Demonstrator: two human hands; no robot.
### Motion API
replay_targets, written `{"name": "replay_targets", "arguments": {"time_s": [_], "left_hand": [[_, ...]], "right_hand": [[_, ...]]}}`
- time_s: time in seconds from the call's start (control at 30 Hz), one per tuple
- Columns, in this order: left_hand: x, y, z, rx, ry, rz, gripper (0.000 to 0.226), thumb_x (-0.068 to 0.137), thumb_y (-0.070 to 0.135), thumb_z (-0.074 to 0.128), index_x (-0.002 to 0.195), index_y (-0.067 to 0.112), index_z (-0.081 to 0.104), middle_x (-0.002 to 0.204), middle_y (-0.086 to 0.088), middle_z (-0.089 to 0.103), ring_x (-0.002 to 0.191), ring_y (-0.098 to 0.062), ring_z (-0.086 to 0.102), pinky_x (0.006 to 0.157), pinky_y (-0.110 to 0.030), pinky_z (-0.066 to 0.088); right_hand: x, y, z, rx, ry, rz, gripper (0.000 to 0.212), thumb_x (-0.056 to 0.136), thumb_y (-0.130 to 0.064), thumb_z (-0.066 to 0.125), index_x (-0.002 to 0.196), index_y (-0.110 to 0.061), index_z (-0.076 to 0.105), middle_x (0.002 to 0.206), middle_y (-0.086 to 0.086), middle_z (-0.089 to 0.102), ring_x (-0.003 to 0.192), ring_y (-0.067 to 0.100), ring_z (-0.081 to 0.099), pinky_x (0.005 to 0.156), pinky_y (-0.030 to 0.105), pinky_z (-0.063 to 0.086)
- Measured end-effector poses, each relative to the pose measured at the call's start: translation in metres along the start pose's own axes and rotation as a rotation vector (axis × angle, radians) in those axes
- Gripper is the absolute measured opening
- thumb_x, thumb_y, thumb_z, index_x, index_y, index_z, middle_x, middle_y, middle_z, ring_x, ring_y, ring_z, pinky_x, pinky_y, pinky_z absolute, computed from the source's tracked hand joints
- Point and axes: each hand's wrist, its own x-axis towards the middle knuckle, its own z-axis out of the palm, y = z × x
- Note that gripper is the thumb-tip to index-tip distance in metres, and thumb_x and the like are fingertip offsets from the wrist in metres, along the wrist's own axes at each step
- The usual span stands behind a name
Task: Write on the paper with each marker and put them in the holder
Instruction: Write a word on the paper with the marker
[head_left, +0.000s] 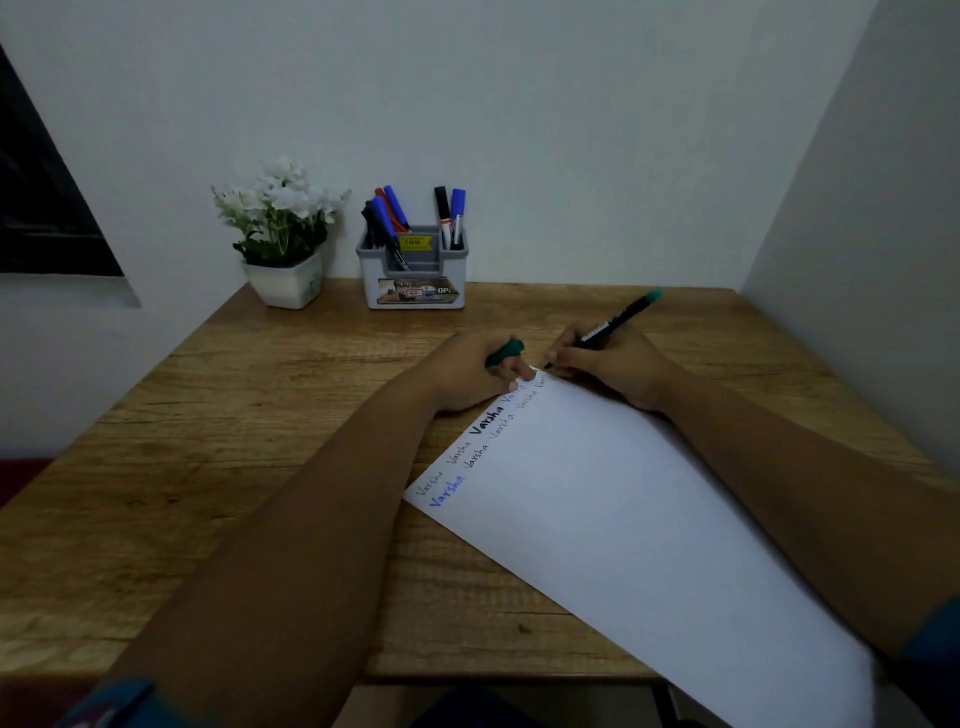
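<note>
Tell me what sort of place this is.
Probably a small writing desk in a room corner at home: a wooden table against plain walls, a marker holder, a potted plant, and paper being written on.

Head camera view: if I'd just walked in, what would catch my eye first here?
Probably the big white paper lying at a slant on the wooden table, with one word written over and over along its far edge. At that edge the right hand writes with a green-ended marker while the left hand grips its green cap. At the back stands a grey holder of markers, beside white flowers.
</note>
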Motion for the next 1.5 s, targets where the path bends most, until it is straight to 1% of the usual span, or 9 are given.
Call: {"name": "replay_targets", "arguments": {"time_s": [0.17,0.27,0.7,0.83,0.97,1.17,1.33,1.4,1.5], "left_hand": [[0.0001,-0.0007,0.0001,0.008,0.001,0.011,0.039,0.084,0.001,0.067,0.072,0.032,0.047,0.109,0.007,0.072,0.107,-0.007,0.063,0.096,-0.034,0.050],[-0.0014,-0.0004,-0.0002,0.021,0.002,0.026,0.039,0.084,0.000,0.066,0.070,0.031,0.046,0.109,0.007,0.072,0.107,-0.006,0.063,0.096,-0.035,0.050],[-0.0015,0.0006,-0.0012,0.018,-0.016,0.020,0.033,0.088,0.000,0.061,0.071,0.023,0.043,0.111,0.003,0.071,0.107,-0.004,0.063,0.095,-0.032,0.051],[-0.0001,-0.0009,-0.0010,0.033,-0.013,0.027,0.032,0.086,0.002,0.065,0.073,0.025,0.046,0.112,0.005,0.071,0.106,-0.002,0.062,0.091,-0.028,0.050],[0.0007,-0.0017,-0.0010,0.030,-0.003,0.024,0.033,0.086,0.002,0.066,0.073,0.025,0.047,0.111,0.006,0.071,0.104,0.000,0.062,0.089,-0.023,0.049],[0.0016,-0.0040,-0.0009,0.025,-0.004,0.014,0.030,0.088,0.003,0.064,0.073,0.023,0.046,0.112,0.005,0.071,0.096,0.013,0.058,0.084,-0.015,0.048],[0.0026,-0.0064,0.0001,0.021,0.004,0.021,0.027,0.086,0.003,0.067,0.077,0.023,0.051,0.112,0.006,0.071,0.097,0.004,0.061,0.085,-0.015,0.047],[0.0032,-0.0074,0.0002,0.015,-0.002,0.016,0.020,0.087,0.004,0.067,0.080,0.017,0.053,0.113,0.007,0.070,0.096,0.007,0.060,0.083,-0.012,0.047],[0.0039,-0.0081,0.0005,0.006,0.003,0.014,0.026,0.087,0.003,0.067,0.078,0.022,0.050,0.113,0.006,0.071,0.094,0.013,0.058,0.079,-0.007,0.045]], "right_hand": [[-0.0023,-0.0022,-0.0007,-0.222,0.005,-0.041,0.008,0.080,0.000,0.063,0.080,-0.003,0.070,0.069,-0.003,0.068,0.068,0.007,0.058,0.069,0.022,0.048],[-0.0024,-0.0006,-0.0008,-0.273,0.018,-0.073,0.008,0.080,-0.005,0.065,0.078,-0.009,0.072,0.073,-0.002,0.070,0.071,0.006,0.061,0.076,0.028,0.051],[-0.0023,-0.0021,-0.0009,-0.313,0.020,-0.075,0.013,0.079,-0.005,0.067,0.074,-0.015,0.071,0.075,-0.005,0.071,0.072,0.004,0.061,0.077,0.026,0.050],[-0.0022,-0.0011,-0.0005,-0.221,0.032,-0.064,0.020,0.082,-0.004,0.065,0.072,-0.020,0.071,0.082,0.010,0.072,0.075,0.008,0.062,0.078,0.027,0.050],[-0.0016,-0.0012,-0.0002,-0.346,0.028,-0.076,0.009,0.081,-0.009,0.067,0.078,-0.015,0.072,0.079,-0.006,0.072,0.075,0.002,0.061,0.077,0.021,0.048],[-0.0015,-0.0024,-0.0016,-0.354,0.027,-0.087,0.008,0.080,-0.007,0.067,0.079,-0.012,0.072,0.076,-0.006,0.071,0.072,0.001,0.061,0.071,0.016,0.048],[-0.0021,-0.0002,-0.0006,-0.229,0.047,-0.072,0.011,0.082,0.001,0.062,0.074,-0.004,0.067,0.071,-0.006,0.067,0.067,0.003,0.058,0.068,0.015,0.047],[-0.0021,0.0004,-0.0001,-0.183,0.063,-0.076,0.016,0.082,0.003,0.061,0.072,-0.007,0.067,0.075,0.001,0.068,0.069,0.005,0.060,0.069,0.015,0.048],[-0.0032,-0.0016,0.0006,-0.256,0.048,-0.089,0.009,0.082,0.003,0.061,0.077,-0.001,0.068,0.071,-0.005,0.067,0.064,-0.002,0.058,0.064,0.009,0.045]]}}
